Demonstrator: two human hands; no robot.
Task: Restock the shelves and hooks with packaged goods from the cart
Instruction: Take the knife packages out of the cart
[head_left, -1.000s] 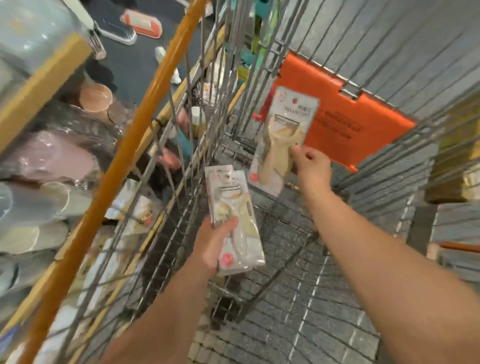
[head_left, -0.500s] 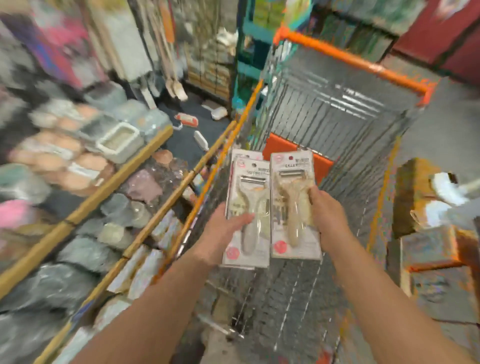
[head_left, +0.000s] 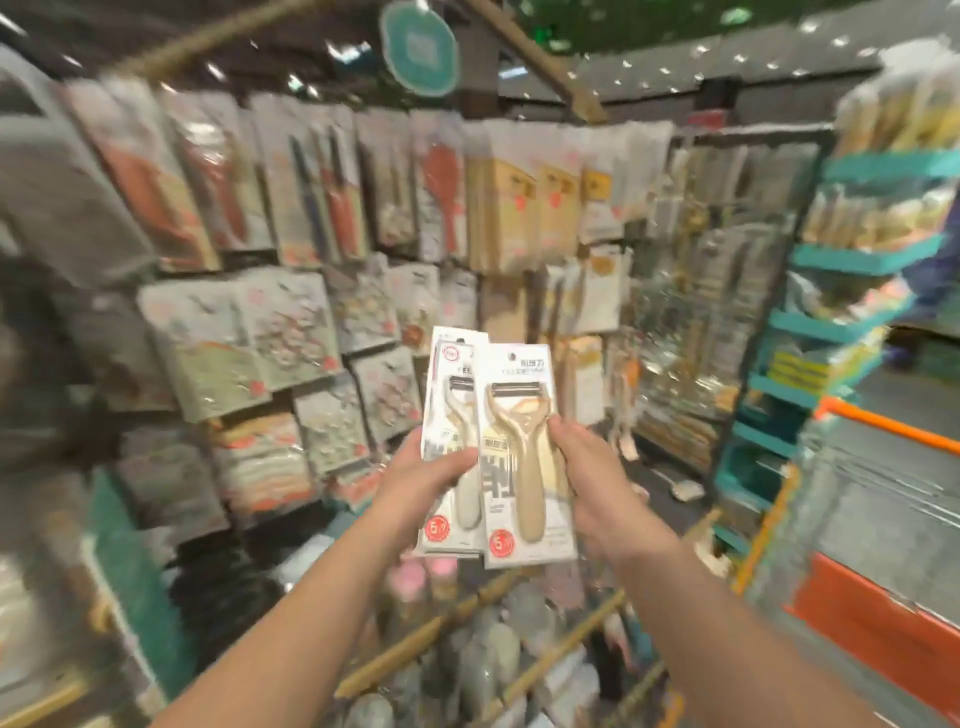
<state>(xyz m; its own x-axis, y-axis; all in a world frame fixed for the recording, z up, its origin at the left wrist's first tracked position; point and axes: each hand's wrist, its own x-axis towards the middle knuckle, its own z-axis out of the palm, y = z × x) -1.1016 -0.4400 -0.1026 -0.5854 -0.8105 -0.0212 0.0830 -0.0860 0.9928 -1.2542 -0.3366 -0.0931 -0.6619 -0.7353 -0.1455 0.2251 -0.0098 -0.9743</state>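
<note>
Blurred hanging packs (head_left: 498, 208) fill the wall at twelve o'clock. My left hand (head_left: 431, 475) pinches one peeler pack (head_left: 449, 441), my right hand (head_left: 587, 478) grips the overlapping peeler card (head_left: 524, 457). Missing the hook could drop either.

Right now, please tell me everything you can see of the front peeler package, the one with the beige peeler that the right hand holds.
The front carded package with the beige Y-shaped peeler is a white card under clear plastic, with dark print at the top and a red round sticker at its lower left. The peeler has a dark blade bar and a long handle. It stands upright, overlapping a second similar package. The right hand grips its right edge.
</note>
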